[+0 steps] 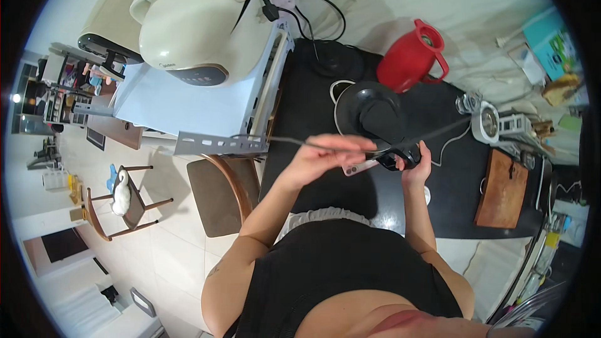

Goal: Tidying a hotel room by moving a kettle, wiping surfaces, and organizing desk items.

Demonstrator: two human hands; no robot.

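Observation:
Across the dark table [314, 188], my left hand [328, 152] pinches a thin dark cable [286, 140], which runs off to the left. My right hand [418, 164] is closed around a black object [406, 157] with loops or straps; its exact kind cannot be told. Between the hands, the cable and a blurred dark strip meet near this object. A pinkish phone [359, 167] lies below my left fingers, partly covered. Just beyond the hands are a round black dish or pan [347, 108] and a pale-rimmed cup [339, 88], partly hidden behind it.
A red jug [404, 65] stands at the back. To the right are a white round device [486, 122], a glass [468, 102], a white cable [453, 145] and a wooden cutting board [502, 190]. At left, a cream Midea appliance [192, 33] stands on a shelf above a chair [225, 197].

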